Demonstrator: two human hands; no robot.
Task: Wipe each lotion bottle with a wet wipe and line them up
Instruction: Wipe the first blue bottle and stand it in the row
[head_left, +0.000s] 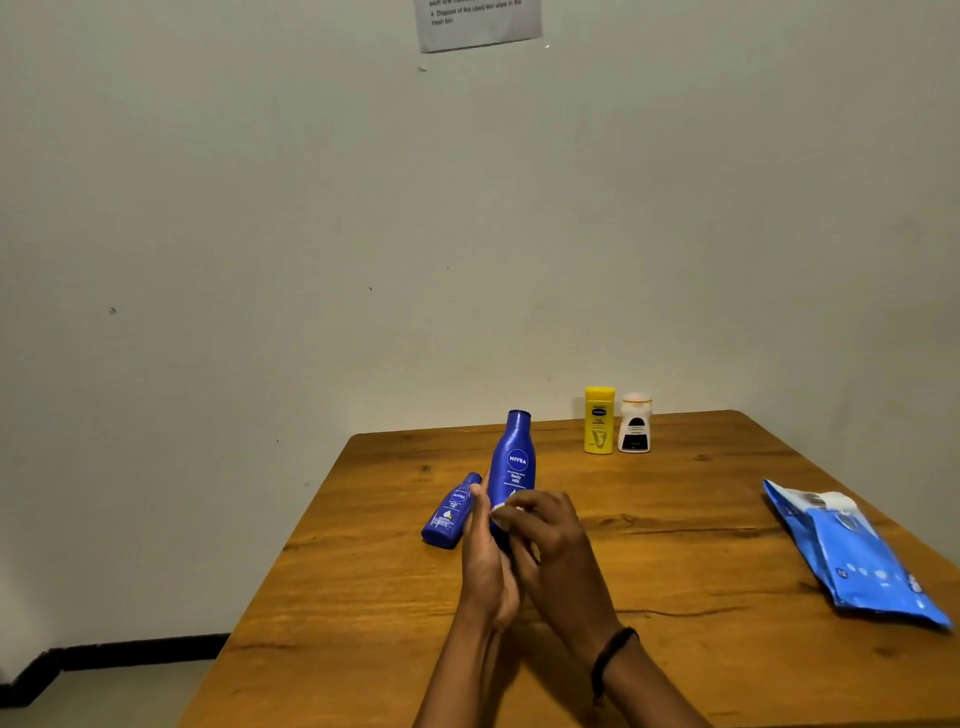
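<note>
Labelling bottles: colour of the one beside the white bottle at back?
That bottle is yellow; head view.

Upright tall blue bottle (514, 462), white wipe (500, 512) against it; small blue bottle (451, 512) tilted beside; yellow bottle (599, 421), white bottle (635, 423) upright behind.

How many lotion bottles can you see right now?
4. A big blue bottle in the left hand, a small blue bottle just left of it, and a yellow bottle and white bottle standing side by side near the table's far edge. None seem hidden.
</note>
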